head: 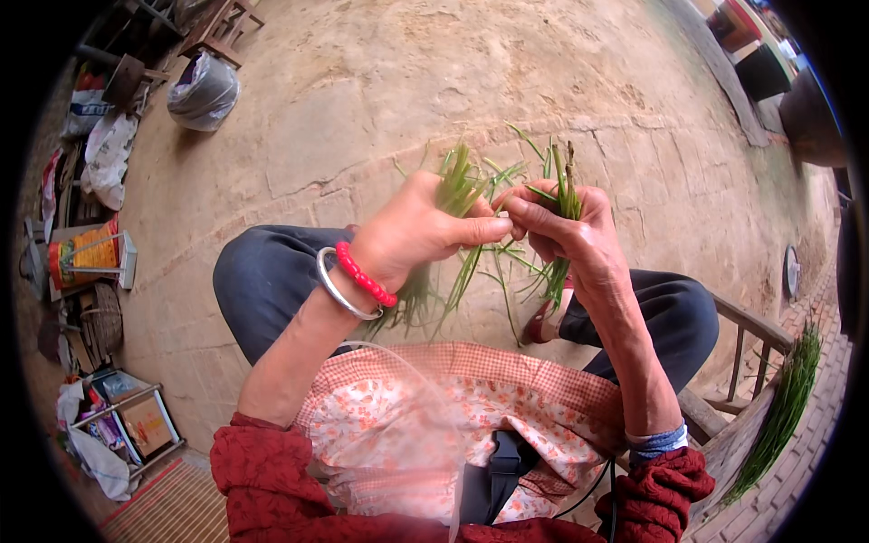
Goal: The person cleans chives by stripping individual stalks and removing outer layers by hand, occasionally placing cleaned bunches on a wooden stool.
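Note:
My left hand [421,220] is closed around a bunch of thin green chive-like stalks [459,190], whose ends hang below the palm. A smaller bunch of the same greens [567,193] stands upright in my right hand [584,227], with a brown stem among it. Thumbs and fingertips of both hands meet between the two bunches; whether a single stalk is pinched there is hard to tell. Loose stalks [502,275] lie scattered on the ground below. At the right, a large bundle of long greens [781,410] rests on a wooden seat or board [730,448].
A plastic-lined bucket [204,91] stands at upper left beside a wooden stool [220,30]. Bags, a basket [102,319] and a metal-framed rack with boxes [146,421] line the left side. Dark pots [811,119] stand at upper right. A floral apron [407,414] covers my lap.

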The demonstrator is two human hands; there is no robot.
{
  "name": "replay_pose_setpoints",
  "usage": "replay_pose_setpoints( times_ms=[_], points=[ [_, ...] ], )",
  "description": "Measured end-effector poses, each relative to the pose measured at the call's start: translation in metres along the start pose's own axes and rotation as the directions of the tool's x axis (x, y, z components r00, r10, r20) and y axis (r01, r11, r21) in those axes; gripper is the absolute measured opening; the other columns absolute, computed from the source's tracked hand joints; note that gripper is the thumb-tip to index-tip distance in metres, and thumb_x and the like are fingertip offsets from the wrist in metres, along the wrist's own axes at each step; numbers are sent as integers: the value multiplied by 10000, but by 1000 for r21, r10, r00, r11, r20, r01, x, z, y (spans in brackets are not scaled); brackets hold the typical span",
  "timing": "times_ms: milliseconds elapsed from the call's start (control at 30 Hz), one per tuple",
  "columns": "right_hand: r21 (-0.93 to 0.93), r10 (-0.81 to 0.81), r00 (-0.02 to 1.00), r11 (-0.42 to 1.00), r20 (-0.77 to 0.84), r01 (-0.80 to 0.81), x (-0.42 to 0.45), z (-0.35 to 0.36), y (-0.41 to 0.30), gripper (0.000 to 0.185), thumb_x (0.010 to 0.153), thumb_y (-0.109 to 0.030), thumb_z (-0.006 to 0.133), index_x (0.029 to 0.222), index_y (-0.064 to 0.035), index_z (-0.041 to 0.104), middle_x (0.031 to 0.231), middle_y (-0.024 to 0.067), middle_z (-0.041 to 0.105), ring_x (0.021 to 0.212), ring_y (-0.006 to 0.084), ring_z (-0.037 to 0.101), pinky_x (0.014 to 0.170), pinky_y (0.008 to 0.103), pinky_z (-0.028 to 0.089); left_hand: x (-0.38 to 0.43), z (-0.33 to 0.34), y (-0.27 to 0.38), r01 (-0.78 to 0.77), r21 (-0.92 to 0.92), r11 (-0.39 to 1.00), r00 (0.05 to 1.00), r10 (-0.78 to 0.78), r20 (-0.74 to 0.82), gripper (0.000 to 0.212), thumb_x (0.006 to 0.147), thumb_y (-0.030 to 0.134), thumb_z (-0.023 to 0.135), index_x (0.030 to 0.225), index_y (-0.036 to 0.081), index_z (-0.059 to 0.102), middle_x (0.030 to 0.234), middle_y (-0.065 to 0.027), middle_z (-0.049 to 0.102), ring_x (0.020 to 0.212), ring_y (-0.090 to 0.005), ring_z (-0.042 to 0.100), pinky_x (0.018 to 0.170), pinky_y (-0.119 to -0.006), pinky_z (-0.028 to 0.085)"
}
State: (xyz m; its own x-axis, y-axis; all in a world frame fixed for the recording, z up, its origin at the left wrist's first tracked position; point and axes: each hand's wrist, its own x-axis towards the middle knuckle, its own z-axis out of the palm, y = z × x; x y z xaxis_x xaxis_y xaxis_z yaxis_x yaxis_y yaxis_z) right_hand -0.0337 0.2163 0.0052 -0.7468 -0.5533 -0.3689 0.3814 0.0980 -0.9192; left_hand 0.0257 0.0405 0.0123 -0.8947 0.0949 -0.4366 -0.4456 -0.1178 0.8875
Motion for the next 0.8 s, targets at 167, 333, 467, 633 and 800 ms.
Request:
replay_pose_setpoints(
  times_ms=[167, 333, 467, 633, 800],
  points=[
    [-30, -7, 1000, 1000, 15, 8, 0, 1, 0, 170, 827, -168, 647, 849, -1, 675, 634, -5, 577, 505, 34, 448, 453, 185, 313, 0, -1, -1, -61, 61, 996, 998, 62, -13, 158, 783, 168, 728, 749, 47, 630, 571, 37, 525, 461, -16, 405, 414, -188, 278],
    [-28, -2, 1000, 1000, -14, 2, 0, 0, 2, 174, 845, -169, 649, 872, 3, 652, 647, -2, 572, 494, 23, 416, 443, 177, 279, -1, 0, 1, 12, -2, 1000, 1000, -12, -3, 165, 786, 169, 724, 748, 36, 633, 595, 28, 540, 468, -12, 406, 410, -180, 269],
    [1, -8, 1000, 1000, -8, 8, -2, 2, -2, 174, 835, -168, 660, 887, -2, 652, 652, -3, 574, 495, 22, 409, 447, 178, 279, -3, -2, 4, 52, -47, 998, 998, -50, 26, 170, 791, 176, 720, 748, 36, 634, 605, 26, 544, 472, -13, 413, 411, -172, 266],
    [-76, -10, 998, 997, -55, 6, 0, 4, 0, 166, 820, -166, 675, 858, -6, 663, 632, -6, 569, 500, 26, 419, 451, 179, 288, 0, -3, -3, -54, 111, 992, 998, 57, -25, 171, 787, 192, 723, 730, 52, 641, 589, 47, 537, 488, -9, 422, 433, -182, 291],
    [-103, -20, 999, 995, -30, 17, -1, 2, 0, 154, 810, -164, 673, 829, -12, 670, 617, -9, 567, 508, 31, 444, 452, 184, 310, 2, -2, -7, -103, 234, 967, 992, 116, -43, 185, 777, 195, 730, 697, 52, 644, 575, 64, 520, 509, -7, 420, 454, -201, 303]
  ],
)
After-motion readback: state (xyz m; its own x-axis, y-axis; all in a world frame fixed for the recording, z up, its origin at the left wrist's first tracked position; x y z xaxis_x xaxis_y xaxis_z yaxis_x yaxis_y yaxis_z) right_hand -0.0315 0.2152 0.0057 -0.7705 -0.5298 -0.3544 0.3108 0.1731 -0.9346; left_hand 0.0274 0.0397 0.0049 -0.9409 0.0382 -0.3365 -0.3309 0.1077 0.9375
